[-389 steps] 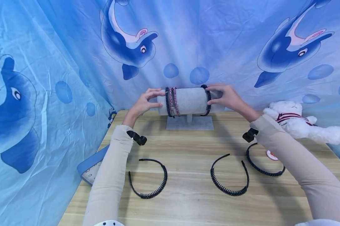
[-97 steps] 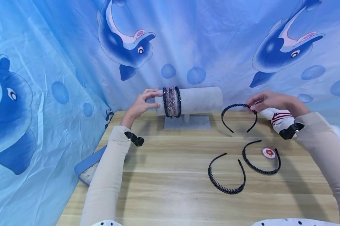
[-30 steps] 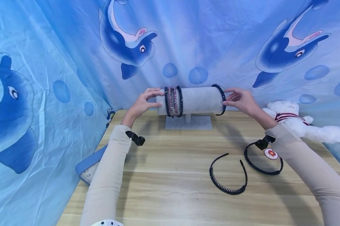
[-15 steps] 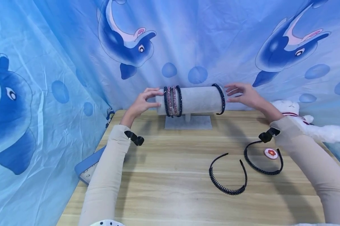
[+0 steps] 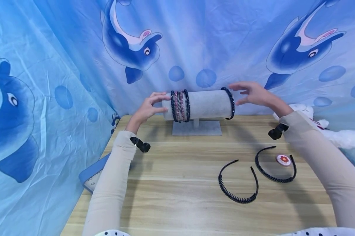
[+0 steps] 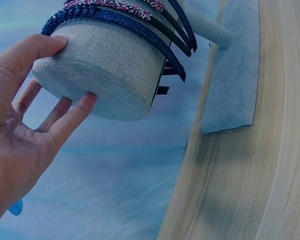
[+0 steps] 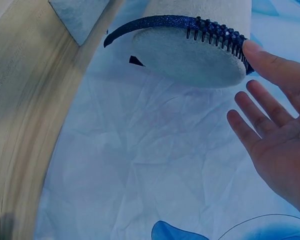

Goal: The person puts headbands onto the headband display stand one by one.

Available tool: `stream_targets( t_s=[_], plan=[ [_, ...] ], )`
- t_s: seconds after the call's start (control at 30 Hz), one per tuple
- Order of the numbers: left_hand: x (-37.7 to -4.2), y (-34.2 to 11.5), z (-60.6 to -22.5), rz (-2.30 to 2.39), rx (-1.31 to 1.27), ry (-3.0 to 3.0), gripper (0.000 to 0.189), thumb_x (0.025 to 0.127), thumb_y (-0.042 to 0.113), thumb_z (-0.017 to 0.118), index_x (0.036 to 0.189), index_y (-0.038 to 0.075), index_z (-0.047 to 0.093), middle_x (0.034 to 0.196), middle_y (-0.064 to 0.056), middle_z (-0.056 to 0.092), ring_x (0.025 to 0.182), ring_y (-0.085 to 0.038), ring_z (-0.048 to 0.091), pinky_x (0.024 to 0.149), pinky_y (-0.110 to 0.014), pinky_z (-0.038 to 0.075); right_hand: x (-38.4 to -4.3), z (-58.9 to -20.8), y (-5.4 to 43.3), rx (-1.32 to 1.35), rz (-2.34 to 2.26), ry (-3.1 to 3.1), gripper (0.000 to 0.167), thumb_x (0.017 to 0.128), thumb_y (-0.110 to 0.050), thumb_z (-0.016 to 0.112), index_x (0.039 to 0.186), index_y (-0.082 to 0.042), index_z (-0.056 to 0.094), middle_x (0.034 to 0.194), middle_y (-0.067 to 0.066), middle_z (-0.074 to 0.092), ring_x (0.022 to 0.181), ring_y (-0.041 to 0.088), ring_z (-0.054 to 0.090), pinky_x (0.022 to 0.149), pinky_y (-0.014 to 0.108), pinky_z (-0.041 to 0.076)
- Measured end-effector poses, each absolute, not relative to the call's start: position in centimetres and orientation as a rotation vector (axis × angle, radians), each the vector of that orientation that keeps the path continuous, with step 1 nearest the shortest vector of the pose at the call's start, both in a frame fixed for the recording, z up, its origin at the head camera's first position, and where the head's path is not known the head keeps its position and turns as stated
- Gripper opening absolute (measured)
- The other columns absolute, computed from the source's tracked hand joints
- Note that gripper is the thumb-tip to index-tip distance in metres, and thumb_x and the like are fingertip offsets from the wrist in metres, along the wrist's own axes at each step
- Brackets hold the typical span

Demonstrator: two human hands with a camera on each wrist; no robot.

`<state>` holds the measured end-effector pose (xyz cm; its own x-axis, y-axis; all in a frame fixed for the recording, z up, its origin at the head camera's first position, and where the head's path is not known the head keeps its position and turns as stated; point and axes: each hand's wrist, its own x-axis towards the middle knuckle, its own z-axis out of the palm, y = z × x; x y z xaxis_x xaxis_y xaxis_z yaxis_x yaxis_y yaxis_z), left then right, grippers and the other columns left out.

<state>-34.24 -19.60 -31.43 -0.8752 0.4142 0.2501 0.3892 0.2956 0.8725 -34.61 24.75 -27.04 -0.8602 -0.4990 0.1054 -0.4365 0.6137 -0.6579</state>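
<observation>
A grey padded headband stand (image 5: 208,102) lies level on a post, with several dark and pink-glittered headbands (image 5: 180,106) close together near its left end. My left hand (image 5: 147,108) grips that end; in the left wrist view its thumb is on the padding and its fingertips press the end face. A dark blue toothed headband (image 5: 232,103) sits around the roll's right end. Beside it my right hand (image 5: 252,93) has its fingers spread, and in the right wrist view the thumb tip (image 7: 252,47) is right at the headband's toothed part.
Two black toothed headbands, one nearer (image 5: 239,199) and one farther right (image 5: 276,179), lie on the wooden table (image 5: 177,193). A round flower badge (image 5: 283,160) lies inside the latter. A white plush toy (image 5: 342,138) is at back right, a blue-edged case (image 5: 92,173) at left. Dolphin curtains surround the table.
The headband formerly at the table's left was carried by the right hand onto the roll's right end. Since a second ago the right fingers have let go and spread. The left hand stays put.
</observation>
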Motion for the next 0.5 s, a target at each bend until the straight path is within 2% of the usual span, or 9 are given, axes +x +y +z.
stream_targets(
  t_s=[0.23,0.5],
  plan=[
    [-35.7,-19.9,-32.5,1.687,0.763,2.513,0.051,0.089,0.001,0.075,0.138,0.0,0.06,0.161,-0.014,0.036,0.147,-0.036,0.037,0.124,-0.053,0.03,-35.0,-27.3,24.5,-0.771,-1.048,2.75,0.071,0.087,0.0,0.078,0.151,-0.006,0.047,0.159,0.02,0.042,0.148,0.041,0.035,0.123,0.06,0.028],
    [-36.5,-20.3,-33.4,1.702,0.79,2.523,0.05,0.088,0.005,0.078,0.136,0.005,0.063,0.159,-0.006,0.041,0.145,-0.032,0.04,0.122,-0.06,0.03,-35.1,-27.7,24.2,-0.759,-1.002,2.8,0.069,0.086,-0.005,0.08,0.148,-0.007,0.051,0.158,0.021,0.043,0.149,0.042,0.034,0.125,0.058,0.026]
  ],
)
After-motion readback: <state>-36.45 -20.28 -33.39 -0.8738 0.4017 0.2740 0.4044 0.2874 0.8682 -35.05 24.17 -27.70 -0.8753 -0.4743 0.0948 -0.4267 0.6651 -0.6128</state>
